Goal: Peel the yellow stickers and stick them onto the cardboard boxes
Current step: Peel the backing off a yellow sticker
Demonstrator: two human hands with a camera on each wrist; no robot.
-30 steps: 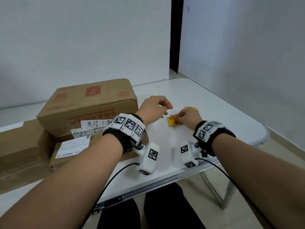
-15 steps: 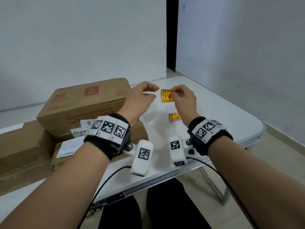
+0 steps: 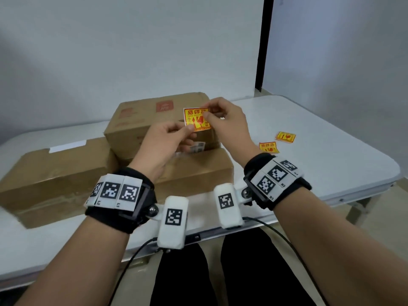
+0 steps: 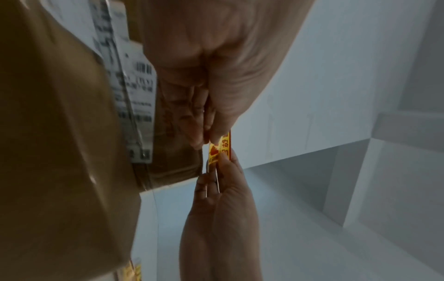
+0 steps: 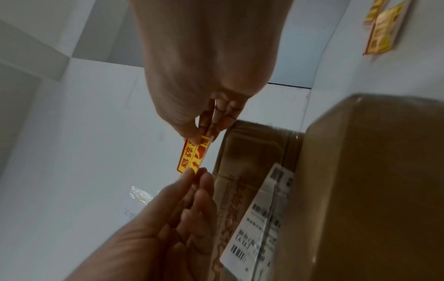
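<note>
A yellow sticker [image 3: 195,118] with red print is held up in the air in front of the stacked cardboard boxes [image 3: 143,115]. My left hand [image 3: 190,128] pinches its lower left corner, and my right hand [image 3: 206,113] pinches its upper right edge. In the left wrist view the sticker [image 4: 220,150] shows edge-on between both hands. The right wrist view shows the sticker [image 5: 192,157] with a white backing edge. Two more yellow stickers [image 3: 268,147] [image 3: 285,136] lie flat on the white table [image 3: 320,155].
Three cardboard boxes sit on the table's left half: a tall one at the back, a low one [image 3: 198,171] in front with white shipping labels [image 5: 254,218], and a long one [image 3: 55,175] at the left. The table edge runs near my wrists.
My right hand lifted one sticker off the table and carried it up and left towards the boxes. My left hand came in and now pinches its lower corner.
</note>
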